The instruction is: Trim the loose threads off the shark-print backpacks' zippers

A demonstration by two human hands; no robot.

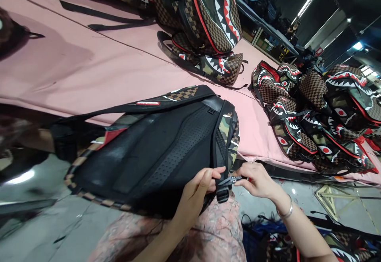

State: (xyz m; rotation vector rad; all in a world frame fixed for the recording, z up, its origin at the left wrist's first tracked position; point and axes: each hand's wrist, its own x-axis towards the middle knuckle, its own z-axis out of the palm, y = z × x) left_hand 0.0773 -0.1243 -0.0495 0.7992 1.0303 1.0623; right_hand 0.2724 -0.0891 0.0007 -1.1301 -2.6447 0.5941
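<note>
A backpack (166,151) with a black padded back panel and checkered, camouflage edges lies back side up, partly over the pink table edge and my lap. My left hand (202,184) grips the lower end of its shoulder strap (222,143), near a black buckle (222,194). Just to the right, my right hand (253,178) is closed around a small dark metal tool (232,180), whose tip is at the strap. A bracelet circles my right wrist.
The pink table (119,67) runs across the view. Shark-mouth backpacks (217,20) stand at its far side, and a pile of similar bags (315,115) covers the right. More bags (279,246) lie low at the right, near a metal frame (330,200).
</note>
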